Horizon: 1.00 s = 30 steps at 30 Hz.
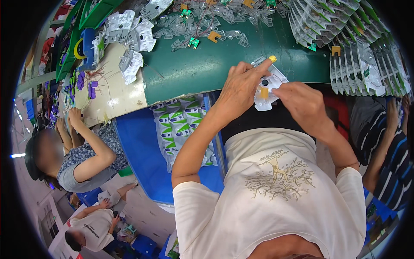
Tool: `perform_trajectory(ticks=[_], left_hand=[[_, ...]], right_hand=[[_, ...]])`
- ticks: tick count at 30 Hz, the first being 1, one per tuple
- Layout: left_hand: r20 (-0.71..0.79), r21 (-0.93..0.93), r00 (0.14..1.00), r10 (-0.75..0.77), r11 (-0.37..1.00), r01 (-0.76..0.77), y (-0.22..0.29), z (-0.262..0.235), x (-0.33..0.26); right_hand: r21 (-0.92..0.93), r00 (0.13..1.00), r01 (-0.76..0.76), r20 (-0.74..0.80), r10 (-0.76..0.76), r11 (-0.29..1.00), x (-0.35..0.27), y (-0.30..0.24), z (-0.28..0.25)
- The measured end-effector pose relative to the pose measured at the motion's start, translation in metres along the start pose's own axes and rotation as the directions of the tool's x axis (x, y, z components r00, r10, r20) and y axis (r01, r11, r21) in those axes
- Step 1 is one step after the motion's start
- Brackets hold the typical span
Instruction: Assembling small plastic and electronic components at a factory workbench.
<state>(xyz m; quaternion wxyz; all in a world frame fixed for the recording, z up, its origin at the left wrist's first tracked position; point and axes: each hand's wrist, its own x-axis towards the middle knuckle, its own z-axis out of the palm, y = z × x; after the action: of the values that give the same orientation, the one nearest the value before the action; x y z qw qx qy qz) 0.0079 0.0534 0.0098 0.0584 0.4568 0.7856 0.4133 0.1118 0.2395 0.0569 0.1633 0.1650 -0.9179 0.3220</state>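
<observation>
At the near edge of the green bench, a white plastic housing [277, 80] is tilted between my two hands. My left hand [241, 86] grips its left side, with a yellow cover on one extended fingertip. Inside the housing sit a small orange board [264, 92] and a dark round part [265, 82]. A thin reddish wire shows along the housing's upper right. My right hand [304, 103] is closed, its thumb and finger pinched at the housing's right edge. Whatever lies between those fingertips is too small to make out.
Clear plastic parts with small boards [211, 21] lie piled at the bench's back. Stacked housings [362, 64] stand at right, loose ones [130, 64] at left. A blue bin [142, 151] beside me holds bagged white-and-green pieces [179, 125]. Co-workers [92, 159] sit on both sides.
</observation>
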Motion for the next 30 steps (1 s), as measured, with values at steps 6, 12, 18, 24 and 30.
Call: perform_trajectory(ticks=[6, 12, 18, 24, 30], left_hand=[[-0.013, -0.067, 0.999, 0.03, 0.997, -0.031, -0.008, 0.0, -0.001], [-0.02, -0.135, 1.0, 0.022, 0.991, -0.025, -0.012, -0.001, -0.001], [-0.065, -0.209, 0.998, -0.019, 0.978, 0.005, -0.012, -0.002, -0.004], [-0.412, -0.302, 0.9, -0.142, 0.953, 0.012, 0.0, -0.026, -0.004], [-0.259, -0.201, 0.956, -0.138, 0.976, 0.086, 0.008, -0.015, -0.009]], right_hand=[[-0.091, 0.999, -0.024, 0.025, 0.026, 0.996, -0.011, 0.0, 0.023], [0.078, 0.961, -0.204, -0.173, 0.214, 0.976, -0.012, 0.002, 0.007], [0.264, 0.857, -0.485, -0.045, 0.513, 0.834, -0.03, 0.014, 0.025], [0.365, 0.77, -0.427, -0.333, 0.544, 0.827, -0.05, -0.001, -0.053], [0.408, 0.445, -0.42, -0.686, 0.576, 0.811, -0.061, 0.03, -0.144]])
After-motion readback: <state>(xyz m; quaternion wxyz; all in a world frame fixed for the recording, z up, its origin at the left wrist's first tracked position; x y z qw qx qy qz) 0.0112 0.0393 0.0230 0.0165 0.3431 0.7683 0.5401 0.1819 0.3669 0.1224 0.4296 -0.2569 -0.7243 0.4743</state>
